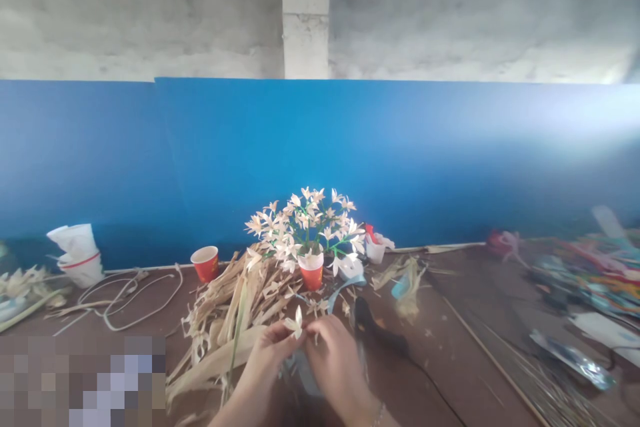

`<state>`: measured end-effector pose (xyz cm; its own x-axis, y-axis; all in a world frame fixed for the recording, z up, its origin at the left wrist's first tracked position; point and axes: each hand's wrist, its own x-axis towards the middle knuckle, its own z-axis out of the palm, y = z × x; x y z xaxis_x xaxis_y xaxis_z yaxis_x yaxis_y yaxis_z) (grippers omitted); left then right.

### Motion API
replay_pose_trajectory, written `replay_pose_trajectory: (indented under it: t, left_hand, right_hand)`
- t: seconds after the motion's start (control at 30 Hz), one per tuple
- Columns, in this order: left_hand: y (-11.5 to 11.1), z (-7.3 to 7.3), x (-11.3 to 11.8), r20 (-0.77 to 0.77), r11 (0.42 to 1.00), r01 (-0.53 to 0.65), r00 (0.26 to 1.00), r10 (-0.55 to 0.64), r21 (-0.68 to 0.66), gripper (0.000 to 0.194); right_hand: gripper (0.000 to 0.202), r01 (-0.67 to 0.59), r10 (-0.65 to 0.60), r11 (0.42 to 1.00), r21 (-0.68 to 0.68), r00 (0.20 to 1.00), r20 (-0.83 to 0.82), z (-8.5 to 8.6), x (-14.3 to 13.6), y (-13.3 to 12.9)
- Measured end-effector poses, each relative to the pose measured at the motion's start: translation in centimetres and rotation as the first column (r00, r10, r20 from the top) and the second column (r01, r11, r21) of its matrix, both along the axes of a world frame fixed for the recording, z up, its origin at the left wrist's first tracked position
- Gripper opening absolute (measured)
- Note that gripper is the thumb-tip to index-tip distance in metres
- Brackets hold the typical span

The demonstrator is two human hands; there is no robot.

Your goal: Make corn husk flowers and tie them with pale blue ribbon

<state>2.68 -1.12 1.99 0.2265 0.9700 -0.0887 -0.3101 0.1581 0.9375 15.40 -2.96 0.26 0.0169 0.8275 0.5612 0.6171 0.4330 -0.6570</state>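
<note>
A small pale flower (295, 323), its petals like strips of dried husk, stands up between my two hands low in the middle of the view. The fingertips of my left hand (273, 350) are pinched on it. My right hand (333, 350) is closed right beside it, fingers curled and fingertips close to the flower's base; what they grip is hidden. Just beyond, a red paper cup (312, 276) bears a bunch of similar cream flowers (305, 220) on green stems. Dried husks (240, 300) lie heaped to the left of my hands.
A black corded tool (377, 327) lies right of my hands. Another red cup (205, 264), a white cable (113, 303) and a white bin (83, 267) are on the left. Colourful materials (595, 273) and thin sticks (540, 380) lie at right. A blue panel (310, 140) stands behind.
</note>
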Motion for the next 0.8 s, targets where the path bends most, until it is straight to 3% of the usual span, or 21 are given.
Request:
replay_pose_trajectory:
  t: [0.13, 0.27, 0.37, 0.47, 0.57, 0.6, 0.8]
  left_hand:
    - [0.4, -1.5, -0.2, -0.039, 0.994, -0.11, 0.993, 0.111, 0.024, 0.024]
    - [1.2, -2.2, -1.0, -0.103, 0.983, -0.173, 0.979, 0.178, 0.052, 0.032]
    - [1.5, -2.4, -1.4, -0.182, 0.975, -0.19, 0.961, 0.208, 0.112, 0.033]
    - [1.4, -2.4, -1.5, -0.271, 0.954, -0.211, 0.925, 0.265, 0.214, 0.028]
    - [1.2, -2.3, -1.6, -0.319, 0.92, -0.201, 0.895, 0.312, 0.336, 0.021]
    - [1.2, -2.3, -1.6, -0.325, 0.909, -0.192, 0.89, 0.32, 0.37, 0.019]
    - [1.4, -2.4, -1.5, -0.348, 0.877, -0.19, 0.865, 0.362, 0.441, 0.013]
  right_hand:
    - [0.013, -0.007, 0.011, 1.0, -0.029, 0.992, 0.129, 0.4, 0.1, -0.2]
    - [0.018, 0.143, -0.097, 0.986, -0.087, 0.914, 0.394, 2.3, 1.6, 0.6]
    - [0.026, 0.309, -0.141, 0.936, -0.168, 0.767, 0.627, 5.0, 3.6, 2.8]
    - [0.024, 0.318, -0.075, 0.918, -0.236, 0.724, 0.685, 6.7, 5.4, 6.2]
    - [0.014, 0.271, 0.073, 0.894, -0.357, 0.698, 0.712, 6.5, 6.4, 9.3]
    - [0.022, 0.26, 0.112, 0.883, -0.39, 0.691, 0.714, 6.1, 6.6, 10.0]
    - [0.028, 0.255, 0.202, 0.834, -0.489, 0.683, 0.702, 3.6, 6.3, 12.0]
